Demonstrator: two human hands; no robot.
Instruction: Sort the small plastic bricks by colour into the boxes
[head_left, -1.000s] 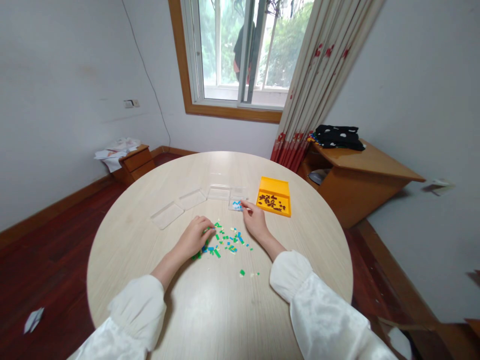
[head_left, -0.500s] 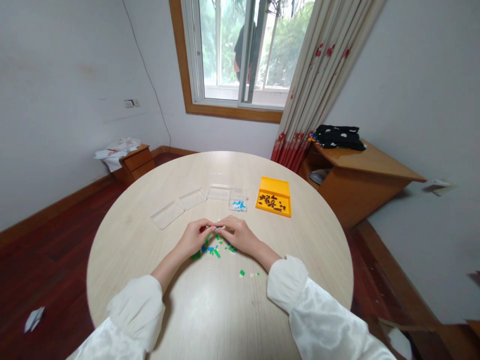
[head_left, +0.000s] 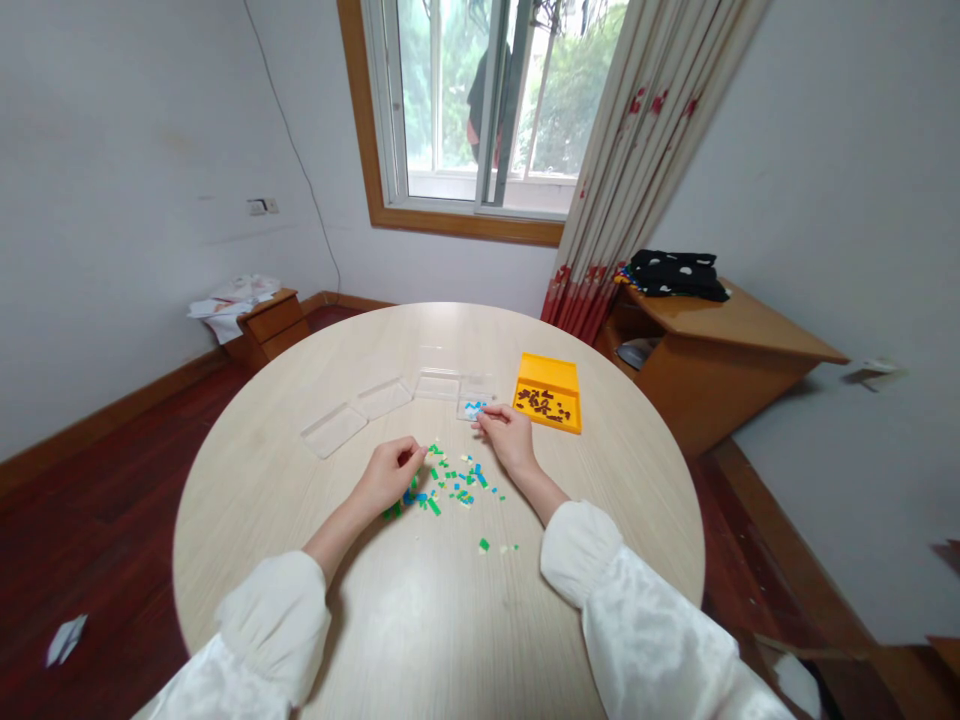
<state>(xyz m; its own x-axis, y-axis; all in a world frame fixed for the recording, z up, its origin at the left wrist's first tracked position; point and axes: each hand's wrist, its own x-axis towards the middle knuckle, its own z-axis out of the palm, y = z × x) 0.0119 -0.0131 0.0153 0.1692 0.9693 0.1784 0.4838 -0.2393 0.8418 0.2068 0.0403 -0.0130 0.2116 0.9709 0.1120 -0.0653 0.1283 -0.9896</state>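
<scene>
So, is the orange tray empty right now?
No, the orange tray holds a scatter of small dark pieces in its near half, just right of the right hand.

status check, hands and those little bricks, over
Left hand resting on the green and blue brick pile. Right hand at the clear tray with blue pieces, fingers pinched. Orange tray just beyond, nothing blocking.
</scene>
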